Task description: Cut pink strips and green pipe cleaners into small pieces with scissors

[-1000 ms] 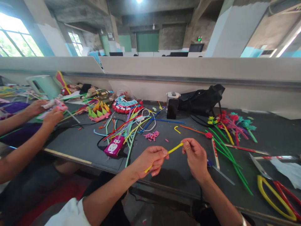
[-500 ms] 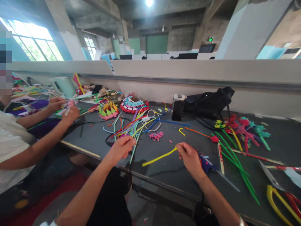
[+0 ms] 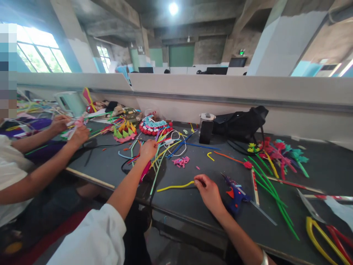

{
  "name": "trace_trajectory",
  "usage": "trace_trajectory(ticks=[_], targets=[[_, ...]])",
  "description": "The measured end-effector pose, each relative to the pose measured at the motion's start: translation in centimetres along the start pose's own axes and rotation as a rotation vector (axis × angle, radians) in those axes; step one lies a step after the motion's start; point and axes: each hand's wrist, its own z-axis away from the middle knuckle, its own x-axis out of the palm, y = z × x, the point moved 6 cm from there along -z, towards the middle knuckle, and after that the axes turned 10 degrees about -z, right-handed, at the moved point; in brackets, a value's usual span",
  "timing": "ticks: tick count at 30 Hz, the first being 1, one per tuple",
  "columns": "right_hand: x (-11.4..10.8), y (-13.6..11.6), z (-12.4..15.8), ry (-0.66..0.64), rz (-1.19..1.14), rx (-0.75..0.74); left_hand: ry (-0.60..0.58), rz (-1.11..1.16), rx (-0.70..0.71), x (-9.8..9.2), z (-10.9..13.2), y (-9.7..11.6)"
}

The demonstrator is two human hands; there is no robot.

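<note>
A yellow pipe cleaner is pinched at one end by my right hand, its free end pointing left over the dark tabletop. My left hand reaches into a loose pile of coloured pipe cleaners. Its fingers are drawn together among the stems, and what they grip is hidden. Small pink cut pieces lie to the right of that pile. To the right of my right hand rests a blue glue gun with a clear glue stick in its back.
Green stems, fuzzy flowers and large scissors lie at the right. Farther back are a black bag, a phone and a crown. A co-worker's hands work at the left.
My left hand has moved forward from the table's front edge into the pipe cleaner pile. My right hand, still holding the yellow pipe cleaner, has shifted slightly left, uncovering the glue gun.
</note>
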Motion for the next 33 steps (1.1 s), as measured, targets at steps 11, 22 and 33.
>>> trace_trajectory(ticks=[11,22,33], targets=[[0.8,-1.5,1.1,-0.082,0.223,-0.076,-0.054,-0.072,-0.020,2.2,-0.3,-0.4],[-1.2,-1.7,0.6,-0.016,0.230,-0.061,0.116,0.383,0.007,-3.6,3.5,2.3],[-2.0,-1.9,0.8,0.007,0.072,-0.033,-0.613,1.790,0.033,-1.3,10.6,12.4]])
